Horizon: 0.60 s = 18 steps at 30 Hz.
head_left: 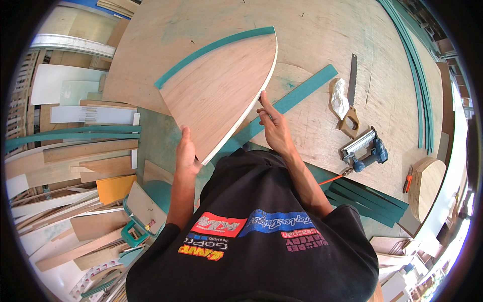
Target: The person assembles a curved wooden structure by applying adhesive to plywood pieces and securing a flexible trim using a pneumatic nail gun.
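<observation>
A pointed wooden panel [221, 95] with one curved side is held tilted over the table's near edge, its tip pointing away from me. A green strip [209, 51] runs along its far left curve, and its right edge is pale. My left hand [186, 151] is closed on the near left corner, with the thumb on the upper face. At the middle of the right edge, my right hand [275, 130] grips the panel with partly curled fingers. A loose green strip [304, 92] lies on the table, passing beneath the panel and right hand.
On the plywood table [322, 30] lie a handsaw [352, 83], a crumpled white bag [340, 98] and a nail gun [370, 153] with an orange hose [331, 178]. Long green strips [420, 85] line the right. Red-handled pliers [408, 179] sit by a rounded wooden piece [427, 186]. Stacked boards [90, 151] fill the left.
</observation>
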Tool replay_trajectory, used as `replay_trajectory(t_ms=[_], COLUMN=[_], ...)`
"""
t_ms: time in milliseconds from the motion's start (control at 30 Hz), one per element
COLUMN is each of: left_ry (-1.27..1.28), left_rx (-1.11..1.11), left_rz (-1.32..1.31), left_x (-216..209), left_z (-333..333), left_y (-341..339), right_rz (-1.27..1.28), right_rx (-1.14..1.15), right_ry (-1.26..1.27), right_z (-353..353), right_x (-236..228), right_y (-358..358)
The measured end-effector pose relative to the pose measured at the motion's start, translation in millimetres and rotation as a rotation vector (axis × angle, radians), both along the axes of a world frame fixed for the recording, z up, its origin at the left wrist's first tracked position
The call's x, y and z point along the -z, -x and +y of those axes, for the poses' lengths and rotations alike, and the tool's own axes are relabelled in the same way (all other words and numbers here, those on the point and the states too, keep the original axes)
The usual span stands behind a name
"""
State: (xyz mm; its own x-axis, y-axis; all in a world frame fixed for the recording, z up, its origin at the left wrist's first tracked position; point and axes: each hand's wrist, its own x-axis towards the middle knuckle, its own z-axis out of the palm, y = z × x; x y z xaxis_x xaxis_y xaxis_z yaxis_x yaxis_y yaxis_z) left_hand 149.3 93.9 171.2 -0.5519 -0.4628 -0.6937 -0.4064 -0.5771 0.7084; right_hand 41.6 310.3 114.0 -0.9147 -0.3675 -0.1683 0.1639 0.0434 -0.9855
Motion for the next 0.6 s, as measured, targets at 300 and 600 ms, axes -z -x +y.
replay_trajectory(t_ms=[300, 600], left_ry=[-0.049, -0.075], left_rx=[0.007, 0.014], left_rz=[0.032, 0.099], left_x=[10.1, 1.7], left_z=[-3.6, 6.8], left_y=[-4.5, -2.3], right_rz=[0.067, 0.092], right_rx=[-0.063, -0.092], right_ry=[-0.175, -0.058], right_z=[5.8, 19.4], right_x=[-10.3, -17.9], right_y=[-4.5, -6.1])
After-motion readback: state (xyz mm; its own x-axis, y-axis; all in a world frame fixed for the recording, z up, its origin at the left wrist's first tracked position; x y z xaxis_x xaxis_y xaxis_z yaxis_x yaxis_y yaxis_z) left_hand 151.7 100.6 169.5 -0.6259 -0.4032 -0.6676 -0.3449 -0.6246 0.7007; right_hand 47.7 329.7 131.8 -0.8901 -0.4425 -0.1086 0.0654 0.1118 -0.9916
